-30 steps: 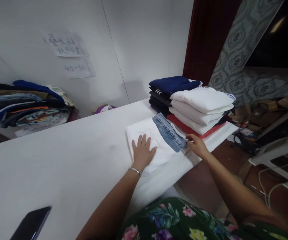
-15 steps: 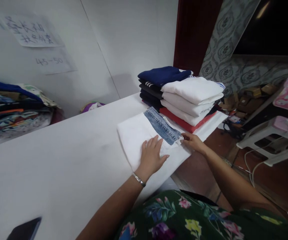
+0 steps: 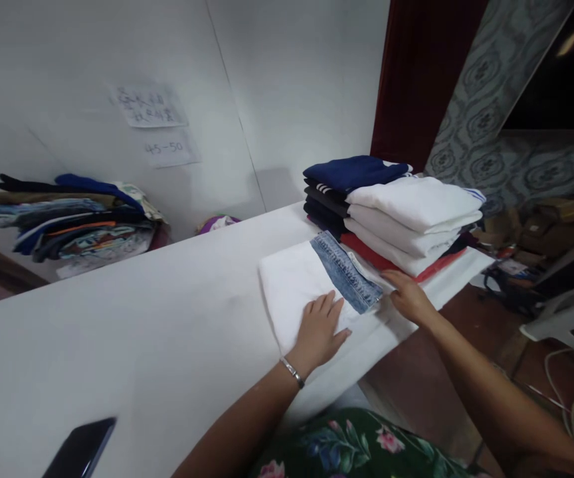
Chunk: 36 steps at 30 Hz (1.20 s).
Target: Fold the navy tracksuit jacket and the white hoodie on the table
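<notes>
A folded white garment with a frayed blue denim band along its right side lies on the white table. My left hand rests flat on the white cloth, fingers spread, just left of the band. At the band's right edge is my right hand, its index finger stretched out by the garment's border and the red cloth. Its other fingers are partly hidden, and I see nothing held in it. Beyond stands a stack of folded white clothes on a red piece, next to a dark blue pile.
A phone lies on the white table at the near left. Behind the table's far edge is a heap of folded clothes. Paper notes hang on the wall. A white stool stands right.
The view has shifted, so things appear lower and further right. My right hand has left the denim band's near corner and moved slightly up its edge. My left hand stays on the cloth.
</notes>
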{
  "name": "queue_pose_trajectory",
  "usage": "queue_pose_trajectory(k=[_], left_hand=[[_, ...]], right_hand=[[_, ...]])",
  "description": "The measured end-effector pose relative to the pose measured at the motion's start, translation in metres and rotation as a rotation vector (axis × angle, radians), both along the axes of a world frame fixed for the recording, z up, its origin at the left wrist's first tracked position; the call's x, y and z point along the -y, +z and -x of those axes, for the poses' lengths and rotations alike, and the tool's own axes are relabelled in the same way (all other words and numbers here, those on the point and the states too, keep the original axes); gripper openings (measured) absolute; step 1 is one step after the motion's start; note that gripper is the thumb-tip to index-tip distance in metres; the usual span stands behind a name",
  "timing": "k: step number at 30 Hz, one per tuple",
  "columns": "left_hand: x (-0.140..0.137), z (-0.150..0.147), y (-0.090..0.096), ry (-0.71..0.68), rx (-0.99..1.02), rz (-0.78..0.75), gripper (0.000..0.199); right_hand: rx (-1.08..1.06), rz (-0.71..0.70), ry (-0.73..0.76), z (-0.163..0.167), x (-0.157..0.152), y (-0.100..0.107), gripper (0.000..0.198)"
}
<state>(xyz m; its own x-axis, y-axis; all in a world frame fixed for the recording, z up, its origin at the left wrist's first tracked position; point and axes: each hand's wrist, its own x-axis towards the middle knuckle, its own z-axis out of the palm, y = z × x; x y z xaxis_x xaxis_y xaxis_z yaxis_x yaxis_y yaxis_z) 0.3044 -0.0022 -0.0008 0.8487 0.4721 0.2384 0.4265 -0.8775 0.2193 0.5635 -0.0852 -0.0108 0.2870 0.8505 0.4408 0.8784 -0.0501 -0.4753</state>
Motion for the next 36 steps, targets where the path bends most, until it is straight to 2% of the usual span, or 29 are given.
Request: queue_pose_trajectory(k=[2,4,7,10,11,13,15,17,19,22,25,27,29,30,32,33,36], left_hand=[[-0.002,0.001,0.004,-0.018,0.032,0.049,0.057],[-0.003,0.002,0.006,-0.034,0.059,0.066,0.053],[-0.003,0.001,0.006,-0.049,0.067,0.049,0.054],[0.0,0.002,0.002,-0.053,0.058,0.02,0.057],[0.001,0.002,0.0,-0.052,0.053,0.013,0.059],[0.002,0.004,-0.003,-0.049,0.035,0.007,0.063],[0.002,0.004,-0.008,-0.051,0.015,0.011,0.067],[0.002,0.004,-0.012,-0.061,0.007,0.021,0.07],[0.003,0.003,-0.015,-0.069,0.011,0.042,0.074],[0.001,0.004,-0.011,-0.096,0.048,0.105,0.074],[-0.01,0.011,0.002,-0.116,0.176,0.177,0.056],[-0.024,0.022,0.01,0.011,0.334,0.192,0.042],[-0.041,0.034,0.012,0.268,0.486,0.234,0.038],[-0.05,0.039,0.011,0.414,0.542,0.302,0.04],[-0.065,0.048,0.005,0.653,0.62,0.553,0.048],[-0.072,0.051,0.001,0.729,0.655,0.709,0.051],[-0.084,0.051,-0.005,0.796,0.762,1.098,0.056]], right_hand=[[-0.008,-0.178,0.058,0.018,-0.01,0.02,0.044],[-0.004,-0.255,0.182,0.045,-0.029,0.041,0.042],[0.102,-0.214,0.357,0.083,-0.071,0.063,0.048],[0.196,-0.103,0.366,0.096,-0.12,0.071,0.058],[0.212,-0.043,0.335,0.093,-0.135,0.069,0.06],[0.193,0.165,0.246,0.078,-0.159,0.059,0.066],[0.101,0.442,0.162,0.058,-0.175,0.043,0.072],[0.026,0.586,0.137,0.04,-0.182,0.027,0.078],[-0.019,0.61,0.145,0.029,-0.184,0.014,0.083],[-0.061,0.592,0.162,0.022,-0.184,0.005,0.087],[-0.095,0.57,0.182,0.02,-0.184,0.003,0.089],[-0.121,0.554,0.188,0.019,-0.184,0.003,0.089],[-0.146,0.533,0.177,0.018,-0.184,0.002,0.087],[-0.157,0.517,0.17,0.017,-0.183,0.001,0.085],[-0.177,0.471,0.153,0.017,-0.183,-0.001,0.081],[-0.183,0.442,0.141,0.016,-0.182,-0.001,0.077],[-0.175,0.374,0.075,0.016,-0.181,-0.002,0.067]])
